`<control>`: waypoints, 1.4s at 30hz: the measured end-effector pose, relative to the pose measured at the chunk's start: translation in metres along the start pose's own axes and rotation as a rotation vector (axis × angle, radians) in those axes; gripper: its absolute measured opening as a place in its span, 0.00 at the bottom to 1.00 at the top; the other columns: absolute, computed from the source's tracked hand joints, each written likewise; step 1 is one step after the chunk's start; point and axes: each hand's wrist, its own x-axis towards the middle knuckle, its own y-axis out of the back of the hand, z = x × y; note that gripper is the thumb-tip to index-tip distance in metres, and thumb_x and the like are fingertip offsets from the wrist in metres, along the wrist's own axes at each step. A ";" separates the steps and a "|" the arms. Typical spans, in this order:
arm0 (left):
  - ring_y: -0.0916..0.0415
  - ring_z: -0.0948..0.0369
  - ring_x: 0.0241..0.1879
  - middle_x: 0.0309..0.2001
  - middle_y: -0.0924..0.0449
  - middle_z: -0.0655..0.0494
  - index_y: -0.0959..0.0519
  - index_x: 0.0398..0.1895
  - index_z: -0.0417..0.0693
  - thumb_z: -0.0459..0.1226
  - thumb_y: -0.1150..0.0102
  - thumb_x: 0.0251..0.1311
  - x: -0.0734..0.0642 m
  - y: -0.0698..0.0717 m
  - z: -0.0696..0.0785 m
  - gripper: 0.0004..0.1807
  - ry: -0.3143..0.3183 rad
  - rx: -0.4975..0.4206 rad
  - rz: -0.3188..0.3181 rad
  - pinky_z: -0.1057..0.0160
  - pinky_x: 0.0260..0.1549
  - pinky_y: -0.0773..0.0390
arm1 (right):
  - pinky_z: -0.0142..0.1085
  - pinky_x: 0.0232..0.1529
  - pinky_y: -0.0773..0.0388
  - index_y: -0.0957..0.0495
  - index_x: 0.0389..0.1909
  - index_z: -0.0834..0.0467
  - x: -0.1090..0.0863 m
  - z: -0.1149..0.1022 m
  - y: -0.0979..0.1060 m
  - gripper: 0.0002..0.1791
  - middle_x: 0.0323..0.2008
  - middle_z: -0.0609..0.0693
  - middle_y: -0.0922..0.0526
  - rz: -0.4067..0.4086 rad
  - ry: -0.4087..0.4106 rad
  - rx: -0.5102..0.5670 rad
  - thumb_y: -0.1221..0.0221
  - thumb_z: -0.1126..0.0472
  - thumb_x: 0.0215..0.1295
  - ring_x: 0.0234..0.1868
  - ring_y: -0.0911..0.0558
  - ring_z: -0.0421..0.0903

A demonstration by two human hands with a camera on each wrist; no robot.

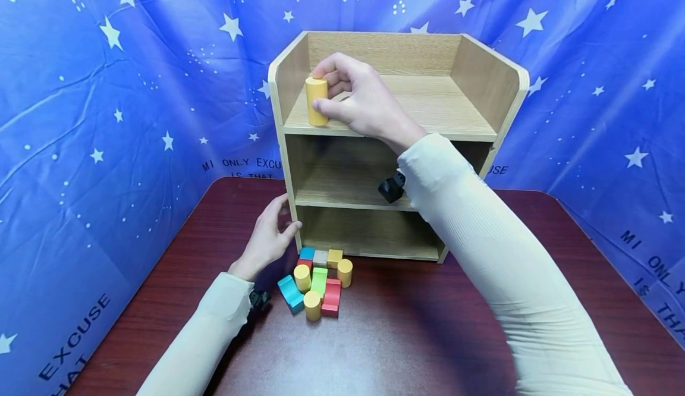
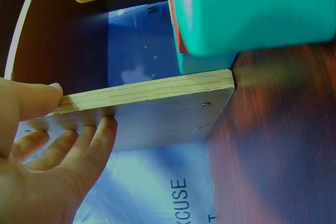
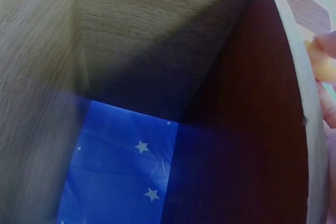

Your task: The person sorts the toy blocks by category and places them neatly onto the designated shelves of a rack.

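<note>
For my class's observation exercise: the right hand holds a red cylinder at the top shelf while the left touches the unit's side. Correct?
Wrong colour: the head view shows the right hand holding a yellow cylinder at the top shelf while the left hand touches the unit's side.

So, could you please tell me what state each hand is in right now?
Left hand: holding the wooden shelf by its left side panel.
Right hand: holding an upright yellow cylinder.

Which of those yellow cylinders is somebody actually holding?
The yellow cylinder up at the left front of the top shelf, pinched upright by the right hand. The other three sit low among the coloured blocks, with no hand on them.
</note>
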 end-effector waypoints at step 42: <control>0.23 0.53 0.46 0.51 0.27 0.45 0.36 0.66 0.43 0.25 0.38 0.56 0.000 0.000 -0.003 0.34 -0.003 0.022 0.012 0.56 0.39 0.18 | 0.35 0.51 0.24 0.27 0.53 0.65 -0.036 0.020 0.017 0.26 0.48 0.51 0.23 0.128 0.215 -0.098 0.32 0.65 0.53 0.47 0.22 0.45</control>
